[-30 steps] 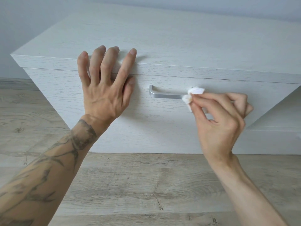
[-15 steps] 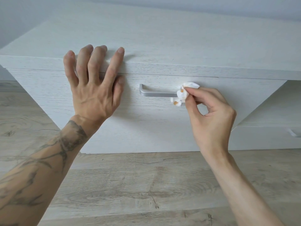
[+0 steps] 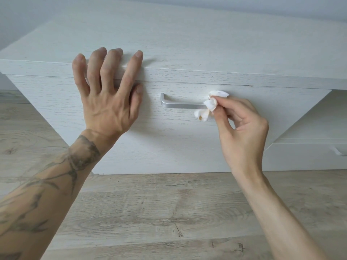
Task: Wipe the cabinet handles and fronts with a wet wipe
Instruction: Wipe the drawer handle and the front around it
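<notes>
A low white wood-grain cabinet (image 3: 187, 44) fills the upper view, its drawer front (image 3: 169, 139) facing me. A brushed metal bar handle (image 3: 180, 105) runs across the front. My right hand (image 3: 242, 132) pinches a crumpled white wet wipe (image 3: 210, 106) with brownish stains around the handle's right part, hiding that end. My left hand (image 3: 107, 98) lies flat with fingers spread over the cabinet's top edge, thumb on the drawer front, left of the handle.
Light wood-look floor (image 3: 169, 212) spreads below the cabinet. To the right a lower white cabinet section (image 3: 309, 156) shows a second metal handle (image 3: 339, 152) at the frame edge. A pale wall (image 3: 22, 19) stands behind.
The wipe has slid slightly left along the handle and my right fingers have re-pinched it. My left hand stays pressed on the cabinet edge. The view has shifted a little.
</notes>
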`<act>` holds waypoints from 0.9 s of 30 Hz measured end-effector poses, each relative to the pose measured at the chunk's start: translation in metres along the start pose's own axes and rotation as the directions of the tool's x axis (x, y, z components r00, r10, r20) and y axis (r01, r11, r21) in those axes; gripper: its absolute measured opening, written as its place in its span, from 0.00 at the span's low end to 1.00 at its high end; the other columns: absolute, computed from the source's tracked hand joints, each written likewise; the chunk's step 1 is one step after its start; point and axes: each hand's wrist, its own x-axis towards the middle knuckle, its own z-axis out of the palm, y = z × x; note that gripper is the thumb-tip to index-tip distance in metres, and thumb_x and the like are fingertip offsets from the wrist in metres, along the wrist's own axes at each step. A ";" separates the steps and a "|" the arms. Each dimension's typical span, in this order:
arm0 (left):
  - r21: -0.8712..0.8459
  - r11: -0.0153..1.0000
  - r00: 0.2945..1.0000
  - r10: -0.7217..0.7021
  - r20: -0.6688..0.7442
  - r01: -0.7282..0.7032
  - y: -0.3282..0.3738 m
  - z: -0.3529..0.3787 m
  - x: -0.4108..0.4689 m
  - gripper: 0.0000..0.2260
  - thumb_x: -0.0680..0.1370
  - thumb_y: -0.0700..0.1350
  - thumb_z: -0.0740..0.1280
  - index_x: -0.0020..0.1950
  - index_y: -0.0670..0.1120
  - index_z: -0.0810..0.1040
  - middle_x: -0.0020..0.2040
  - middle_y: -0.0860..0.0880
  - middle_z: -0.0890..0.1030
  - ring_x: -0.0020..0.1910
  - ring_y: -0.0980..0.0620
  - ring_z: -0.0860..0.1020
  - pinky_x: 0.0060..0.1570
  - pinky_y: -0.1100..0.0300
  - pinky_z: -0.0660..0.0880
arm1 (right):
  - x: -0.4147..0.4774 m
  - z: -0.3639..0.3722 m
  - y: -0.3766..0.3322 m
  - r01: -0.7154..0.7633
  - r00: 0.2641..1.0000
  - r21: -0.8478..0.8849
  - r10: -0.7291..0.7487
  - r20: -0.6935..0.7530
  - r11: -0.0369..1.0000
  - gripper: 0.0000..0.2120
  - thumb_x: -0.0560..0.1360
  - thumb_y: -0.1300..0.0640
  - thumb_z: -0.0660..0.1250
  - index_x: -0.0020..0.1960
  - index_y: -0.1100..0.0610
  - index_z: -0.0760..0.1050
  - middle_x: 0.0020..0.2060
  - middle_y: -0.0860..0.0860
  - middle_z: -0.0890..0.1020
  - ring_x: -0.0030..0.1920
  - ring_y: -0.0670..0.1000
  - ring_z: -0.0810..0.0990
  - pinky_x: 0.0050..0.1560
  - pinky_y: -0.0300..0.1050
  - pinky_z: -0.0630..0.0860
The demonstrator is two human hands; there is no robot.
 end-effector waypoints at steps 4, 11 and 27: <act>-0.003 1.000 1.000 0.001 -0.009 -0.001 0.000 0.000 0.000 0.23 0.87 0.50 0.57 0.82 0.47 0.68 0.71 0.36 0.75 0.73 0.37 0.66 0.74 0.35 0.58 | -0.007 -0.013 0.003 0.035 0.999 0.023 -0.036 0.034 0.999 0.08 0.82 0.65 0.71 0.55 0.55 0.87 0.52 0.52 0.86 0.53 0.53 0.87 0.58 0.55 0.83; 0.002 1.000 1.000 -0.007 0.007 0.007 0.000 -0.001 0.001 0.22 0.87 0.50 0.58 0.82 0.47 0.68 0.71 0.36 0.75 0.73 0.38 0.66 0.75 0.36 0.56 | 0.003 -0.013 0.009 0.096 0.991 -0.073 -0.088 0.100 0.993 0.08 0.79 0.64 0.75 0.56 0.55 0.87 0.56 0.49 0.85 0.56 0.44 0.85 0.61 0.42 0.80; -0.009 1.000 1.000 -0.019 -0.016 0.019 0.004 -0.002 0.002 0.21 0.87 0.50 0.58 0.79 0.47 0.71 0.67 0.36 0.80 0.71 0.38 0.68 0.73 0.34 0.61 | -0.001 0.081 -0.024 0.482 0.862 -0.421 -0.502 0.071 0.768 0.03 0.76 0.59 0.78 0.45 0.53 0.88 0.45 0.48 0.85 0.48 0.56 0.80 0.50 0.53 0.67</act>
